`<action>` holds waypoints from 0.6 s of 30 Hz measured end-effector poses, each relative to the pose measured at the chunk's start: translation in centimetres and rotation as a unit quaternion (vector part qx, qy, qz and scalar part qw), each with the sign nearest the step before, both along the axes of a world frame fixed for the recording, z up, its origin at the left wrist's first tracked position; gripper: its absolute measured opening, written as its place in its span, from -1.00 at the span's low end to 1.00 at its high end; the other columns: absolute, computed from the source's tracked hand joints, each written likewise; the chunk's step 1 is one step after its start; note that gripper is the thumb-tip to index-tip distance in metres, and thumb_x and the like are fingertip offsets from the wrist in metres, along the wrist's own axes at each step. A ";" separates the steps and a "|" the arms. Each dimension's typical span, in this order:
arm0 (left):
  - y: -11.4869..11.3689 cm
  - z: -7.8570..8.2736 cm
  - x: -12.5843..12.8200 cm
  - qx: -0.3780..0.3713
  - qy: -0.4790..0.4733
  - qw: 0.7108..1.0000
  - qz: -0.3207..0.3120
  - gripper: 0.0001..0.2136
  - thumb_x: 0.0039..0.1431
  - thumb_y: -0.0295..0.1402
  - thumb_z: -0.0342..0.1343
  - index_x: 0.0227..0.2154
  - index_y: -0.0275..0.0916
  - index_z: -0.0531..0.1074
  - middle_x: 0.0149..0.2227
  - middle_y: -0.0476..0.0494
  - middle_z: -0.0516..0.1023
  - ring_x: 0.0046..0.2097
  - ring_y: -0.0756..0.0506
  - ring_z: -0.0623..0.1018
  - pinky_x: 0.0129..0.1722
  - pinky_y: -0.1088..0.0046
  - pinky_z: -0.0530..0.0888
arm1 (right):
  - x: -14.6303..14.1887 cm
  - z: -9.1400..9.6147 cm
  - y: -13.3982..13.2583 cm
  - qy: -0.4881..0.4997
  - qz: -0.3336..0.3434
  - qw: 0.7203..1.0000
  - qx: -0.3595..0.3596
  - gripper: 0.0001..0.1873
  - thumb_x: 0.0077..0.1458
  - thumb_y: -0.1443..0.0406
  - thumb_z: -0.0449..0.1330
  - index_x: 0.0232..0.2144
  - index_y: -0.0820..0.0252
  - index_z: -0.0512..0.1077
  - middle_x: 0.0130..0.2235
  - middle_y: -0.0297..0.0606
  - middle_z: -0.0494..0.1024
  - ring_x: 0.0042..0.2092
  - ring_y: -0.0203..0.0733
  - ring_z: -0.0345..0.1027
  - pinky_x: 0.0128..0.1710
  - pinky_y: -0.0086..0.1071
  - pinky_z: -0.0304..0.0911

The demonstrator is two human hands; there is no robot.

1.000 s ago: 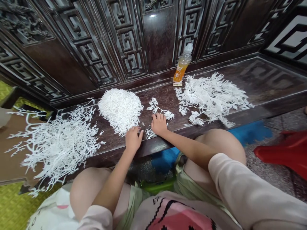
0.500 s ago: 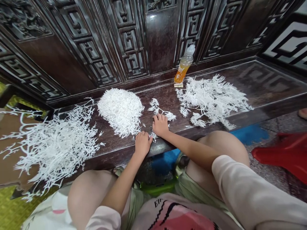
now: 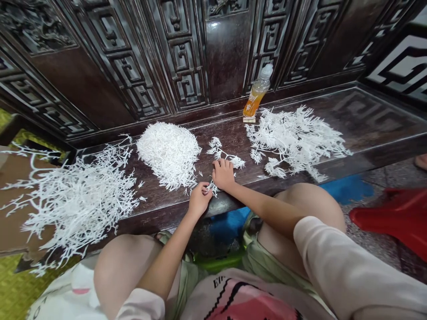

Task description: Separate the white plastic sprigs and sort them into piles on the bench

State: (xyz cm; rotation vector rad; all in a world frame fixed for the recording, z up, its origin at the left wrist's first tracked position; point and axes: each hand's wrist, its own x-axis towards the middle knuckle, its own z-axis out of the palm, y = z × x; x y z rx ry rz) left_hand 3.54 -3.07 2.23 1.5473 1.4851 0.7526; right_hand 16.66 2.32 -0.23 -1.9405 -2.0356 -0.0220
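Note:
My left hand (image 3: pixel 199 200) sits at the front of the dark wooden ledge (image 3: pixel 156 202), its fingertips closed on a small white sprig (image 3: pixel 212 189). My right hand (image 3: pixel 223 174) lies just beside it, fingers curled down over a branched white plastic sprig (image 3: pixel 218 151). A dense mound of short white pieces (image 3: pixel 168 155) lies to the left of my hands. A large tangle of white branches (image 3: pixel 76 200) spreads further left, overhanging the ledge. Another loose white pile (image 3: pixel 293 142) lies to the right.
An orange drink bottle (image 3: pixel 256 91) stands on a small block at the ledge's back, against carved dark wood panels (image 3: pixel 183 58). Brown cardboard (image 3: pixel 20 195) lies under the left tangle. A red plastic seat (image 3: pixel 393 222) and a blue mat (image 3: pixel 348 189) are low on the right.
My left hand has moved right and closer to my right hand, and its fingers now pinch the small sprig. My right hand has barely moved.

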 end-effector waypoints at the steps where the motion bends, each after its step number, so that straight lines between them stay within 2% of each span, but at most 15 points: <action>1: 0.0 -0.1 0.0 -0.005 -0.007 1.000 0.000 -0.84 -0.12 -0.40 0.05 -0.39 -0.28 0.36 -0.56 0.03 0.35 -0.51 0.06 0.36 -0.45 0.55 0.30 | 0.0 0.0 0.0 0.001 0.000 1.000 0.000 -0.67 0.03 0.29 -0.06 -0.13 0.26 0.25 -0.10 -0.04 0.22 -0.12 -0.01 -0.02 -0.10 -0.17 -0.17; 6: -0.1 0.2 0.3 -0.023 -0.019 1.000 0.001 -0.93 -0.22 -0.42 0.06 -0.57 -0.27 0.31 -0.62 0.08 0.31 -0.56 0.09 0.30 -0.50 0.59 0.26 | 0.0 0.0 0.0 0.002 -0.002 1.000 0.008 -0.69 0.02 0.29 -0.05 -0.15 0.26 0.26 -0.11 -0.05 0.22 -0.12 -0.02 -0.01 -0.10 -0.17 -0.16; 14: -0.1 1.1 0.6 -0.016 0.001 1.000 0.012 -0.95 -0.21 -0.41 0.03 -0.61 -0.26 0.28 -0.64 0.11 0.28 -0.56 0.08 0.29 -0.51 0.59 0.21 | -0.1 0.0 0.0 0.003 -0.001 1.000 0.008 -0.67 0.00 0.28 -0.03 -0.14 0.26 0.26 -0.10 -0.06 0.23 -0.12 -0.01 -0.01 -0.10 -0.17 -0.15; 18: -0.4 1.3 0.7 -0.012 -0.012 0.999 0.040 -0.95 -0.18 -0.41 0.00 -0.62 -0.26 0.27 -0.64 0.10 0.29 -0.55 0.08 0.29 -0.51 0.59 0.20 | 0.0 0.1 -0.1 0.004 0.000 1.000 0.012 -0.66 0.00 0.27 -0.02 -0.14 0.25 0.26 -0.10 -0.06 0.23 -0.11 -0.02 -0.01 -0.09 -0.17 -0.16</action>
